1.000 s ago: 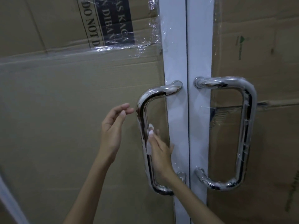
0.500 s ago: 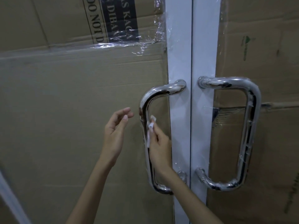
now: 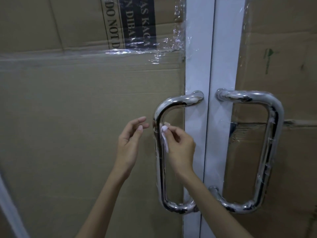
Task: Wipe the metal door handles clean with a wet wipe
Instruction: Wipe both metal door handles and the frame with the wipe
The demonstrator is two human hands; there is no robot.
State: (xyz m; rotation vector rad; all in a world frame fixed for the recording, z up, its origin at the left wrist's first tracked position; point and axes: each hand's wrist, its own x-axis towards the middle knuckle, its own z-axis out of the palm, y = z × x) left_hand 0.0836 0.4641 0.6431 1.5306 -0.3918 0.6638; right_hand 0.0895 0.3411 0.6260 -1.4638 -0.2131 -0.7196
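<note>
Two shiny metal D-shaped handles hang on a white-framed double door. The left handle [image 3: 160, 169] has its vertical bar running between my hands. My right hand [image 3: 180, 146] pinches a small white wet wipe [image 3: 164, 137] and presses it against the upper part of that bar, from the inner side. My left hand [image 3: 129, 143] hovers just left of the bar, fingers apart, touching nothing. The right handle [image 3: 267, 152] stands untouched, with bits of clear film clinging to it.
Brown cardboard [image 3: 68, 134] covers both door panels, held with clear plastic wrap [image 3: 120, 52] and printed with black lettering at the top. The white door frame [image 3: 204, 66] runs down the middle. A pale strip [image 3: 10, 208] slants at the lower left edge.
My right hand has slid the wipe up the left handle's bar, from about its middle towards the upper bend. My left hand has stayed beside the bar, still open.
</note>
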